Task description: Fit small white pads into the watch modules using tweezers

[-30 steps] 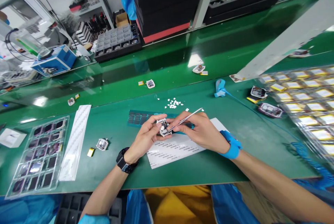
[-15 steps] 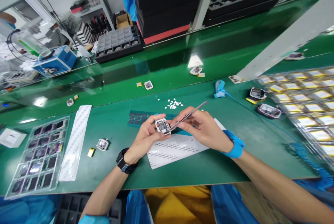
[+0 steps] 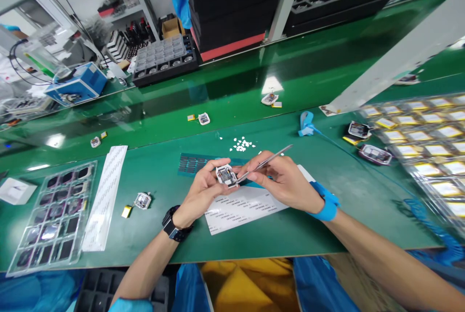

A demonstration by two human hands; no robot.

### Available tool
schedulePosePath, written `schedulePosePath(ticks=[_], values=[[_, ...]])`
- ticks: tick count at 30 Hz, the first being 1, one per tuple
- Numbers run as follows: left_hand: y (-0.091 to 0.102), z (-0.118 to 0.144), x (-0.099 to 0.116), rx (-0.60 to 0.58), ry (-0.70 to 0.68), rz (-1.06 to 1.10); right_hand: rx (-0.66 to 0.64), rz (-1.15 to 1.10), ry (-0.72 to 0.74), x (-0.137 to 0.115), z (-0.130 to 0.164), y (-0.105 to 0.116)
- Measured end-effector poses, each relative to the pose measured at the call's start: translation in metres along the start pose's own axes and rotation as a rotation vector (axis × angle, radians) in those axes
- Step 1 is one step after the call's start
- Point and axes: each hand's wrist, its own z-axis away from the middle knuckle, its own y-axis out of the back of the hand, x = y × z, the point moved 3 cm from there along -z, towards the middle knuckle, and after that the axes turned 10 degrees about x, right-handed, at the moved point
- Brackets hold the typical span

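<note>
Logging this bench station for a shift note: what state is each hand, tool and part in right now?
left hand: gripping the small module, raised off the bench
small module: open face up, circuitry exposed
right hand: pinching the tweezers
tweezers: tips at the module's edge
label sheet: flat under the hands
loose module: lying on the mat, untouched
clear tray: flat, pockets mostly filled

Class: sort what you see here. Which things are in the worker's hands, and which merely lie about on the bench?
In use:
left hand holding small white module
right hand holding tweezers

Lying about:
label sheet
white scraps
clear tray
loose module
</note>
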Motion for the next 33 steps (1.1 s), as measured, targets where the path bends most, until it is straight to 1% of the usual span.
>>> schedulePosePath(ticks=[4, 8, 11, 15, 17, 19, 21, 23, 24, 25, 26, 29, 31, 32, 33], values=[[0.000, 0.001, -0.001, 0.002, -0.012, -0.011, -0.003, 0.042, 0.041, -0.001, -0.001, 0.001], [0.001, 0.001, -0.002, 0.018, -0.058, -0.044, -0.041, 0.050, 0.063, -0.002, -0.001, 0.002], [0.001, 0.000, -0.002, 0.051, -0.092, -0.060, -0.045, 0.011, -0.004, -0.001, 0.000, 0.001], [-0.002, 0.001, -0.004, 0.082, -0.101, -0.059, -0.014, -0.075, -0.107, 0.004, 0.000, -0.002], [-0.003, 0.001, -0.004, 0.082, -0.105, -0.073, 0.026, -0.125, -0.130, 0.006, -0.003, -0.002], [-0.001, -0.003, 0.001, 0.077, -0.131, -0.096, 0.095, -0.169, -0.140, 0.008, -0.007, 0.001], [0.008, -0.015, 0.012, 0.090, -0.190, -0.144, 0.173, -0.187, -0.162, 0.012, -0.012, 0.008], [0.025, -0.035, 0.032, 0.164, -0.265, -0.271, 0.232, -0.168, -0.199, 0.016, -0.017, 0.015], [0.037, -0.047, 0.045, 0.254, -0.305, -0.393, 0.250, -0.151, -0.219, 0.019, -0.019, 0.018], [0.050, -0.059, 0.059, 0.378, -0.337, -0.545, 0.262, -0.134, -0.235, 0.021, -0.021, 0.021], [0.063, -0.071, 0.072, 0.462, -0.354, -0.606, 0.268, -0.121, -0.246, 0.024, -0.023, 0.023], [0.094, -0.095, 0.108, 0.629, -0.403, -0.765, 0.263, -0.106, -0.273, 0.030, -0.025, 0.025], [0.106, -0.103, 0.124, 0.721, -0.466, -0.901, 0.258, -0.103, -0.281, 0.033, -0.025, 0.023], [0.108, -0.105, 0.128, 0.747, -0.499, -0.968, 0.258, -0.099, -0.279, 0.034, -0.025, 0.021], [0.108, -0.108, 0.129, 0.749, -0.527, -1.031, 0.255, -0.094, -0.273, 0.034, -0.025, 0.019]])
